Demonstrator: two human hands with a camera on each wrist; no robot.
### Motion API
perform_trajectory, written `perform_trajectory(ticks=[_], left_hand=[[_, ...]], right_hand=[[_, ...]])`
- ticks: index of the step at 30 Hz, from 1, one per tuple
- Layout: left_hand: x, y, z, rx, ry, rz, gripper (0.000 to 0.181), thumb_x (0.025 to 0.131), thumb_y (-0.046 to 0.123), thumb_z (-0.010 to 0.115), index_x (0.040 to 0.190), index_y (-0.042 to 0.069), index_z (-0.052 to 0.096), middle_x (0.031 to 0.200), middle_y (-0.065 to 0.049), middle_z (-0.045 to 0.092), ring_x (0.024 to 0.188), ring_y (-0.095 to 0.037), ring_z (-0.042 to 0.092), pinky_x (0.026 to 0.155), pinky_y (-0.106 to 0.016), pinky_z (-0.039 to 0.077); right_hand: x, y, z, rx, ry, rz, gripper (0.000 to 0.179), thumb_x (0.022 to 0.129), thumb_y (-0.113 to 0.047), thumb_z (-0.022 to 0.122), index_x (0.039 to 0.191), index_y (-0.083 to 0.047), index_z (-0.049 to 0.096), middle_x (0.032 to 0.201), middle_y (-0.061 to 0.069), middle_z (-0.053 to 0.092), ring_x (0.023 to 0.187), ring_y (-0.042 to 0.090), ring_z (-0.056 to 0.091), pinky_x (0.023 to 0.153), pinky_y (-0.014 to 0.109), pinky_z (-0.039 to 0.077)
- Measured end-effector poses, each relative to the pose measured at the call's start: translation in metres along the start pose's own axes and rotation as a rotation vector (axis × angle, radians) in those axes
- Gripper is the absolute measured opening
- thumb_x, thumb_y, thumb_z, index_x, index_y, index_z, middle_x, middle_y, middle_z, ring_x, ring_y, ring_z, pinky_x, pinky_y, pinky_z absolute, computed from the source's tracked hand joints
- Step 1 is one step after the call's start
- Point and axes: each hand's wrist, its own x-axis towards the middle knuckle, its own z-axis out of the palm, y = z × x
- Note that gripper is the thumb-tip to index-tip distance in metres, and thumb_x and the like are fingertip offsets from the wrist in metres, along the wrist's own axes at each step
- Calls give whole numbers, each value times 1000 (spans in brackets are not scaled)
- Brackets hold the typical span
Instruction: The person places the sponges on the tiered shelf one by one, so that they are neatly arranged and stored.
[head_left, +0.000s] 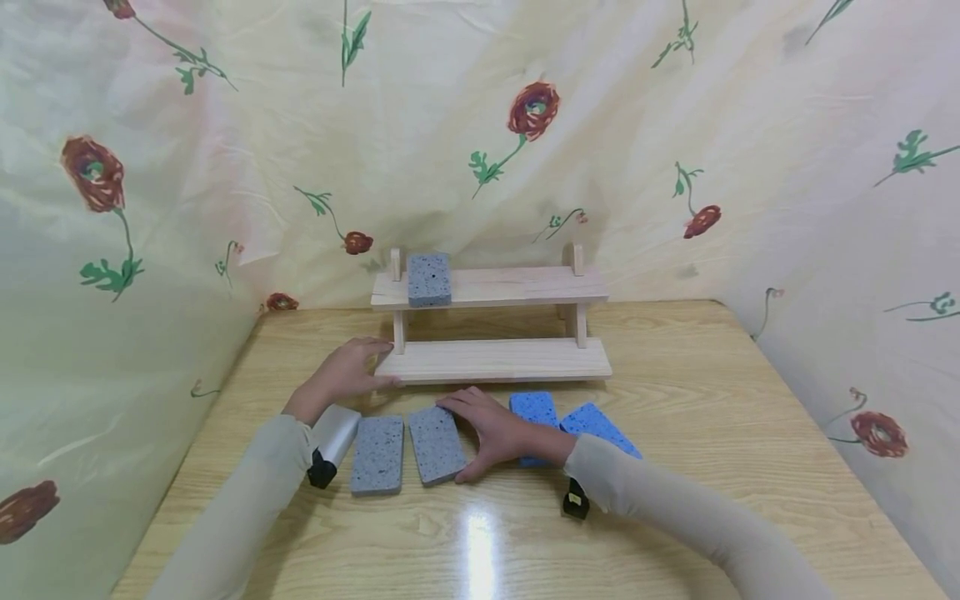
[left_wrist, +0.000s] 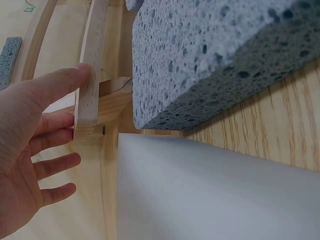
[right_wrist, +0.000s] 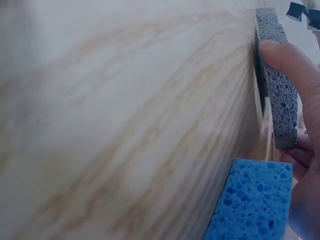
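Note:
My left hand (head_left: 348, 369) grips the left end of the lower board of a two-tier wooden shelf (head_left: 495, 360). In the left wrist view the thumb lies on one side of that board (left_wrist: 91, 95), with fingers at the other. Below the shelf, my right hand (head_left: 495, 429) holds a grey sponge (head_left: 437, 446) lying tilted on the table; the thumb is at its near end, the fingers at its far end. A second grey sponge (head_left: 377, 456) lies just left of it. Another grey sponge (head_left: 429, 279) sits on the upper board, at the left.
Two blue sponges, one upright to the view (head_left: 534, 407) and one slanted (head_left: 600, 427), lie by my right wrist, partly hidden by the forearm. A flowered cloth (head_left: 450, 125) hangs behind and beside the wooden table (head_left: 720, 467).

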Motion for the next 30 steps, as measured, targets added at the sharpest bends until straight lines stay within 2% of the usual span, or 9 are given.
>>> perform_trajectory(ticks=[4,10,18,30], left_hand=[[0,0,-1,-10,-8,-8,72,88,41,80,141,-2,57,146,-25,55,137,-44,51,116,-57,41],[0,1,0,-14,-13,-16,72,87,41,80,141,-2,57,147,-25,55,137,-44,51,117,-57,40],[1,0,0,-16,-22,-26,73,88,43,79,142,0,57,148,-23,54,139,-43,50,117,-57,40],[0,0,0,-16,-3,-11,70,88,39,80,141,-1,57,147,-24,55,137,-44,51,116,-58,41]], right_hand=[[-2,-1,-2,5,6,9,115,67,-51,92,157,-6,37,154,4,46,128,17,43,107,38,48],[-4,0,-6,10,27,1,116,66,-52,92,157,-7,36,153,5,46,132,19,43,106,44,49],[-7,-3,-15,-14,47,12,118,66,-50,93,158,-5,34,156,10,43,141,27,41,112,50,47],[-9,-10,-27,-23,110,2,120,63,-46,96,157,-5,34,156,8,44,138,25,43,112,49,47]])
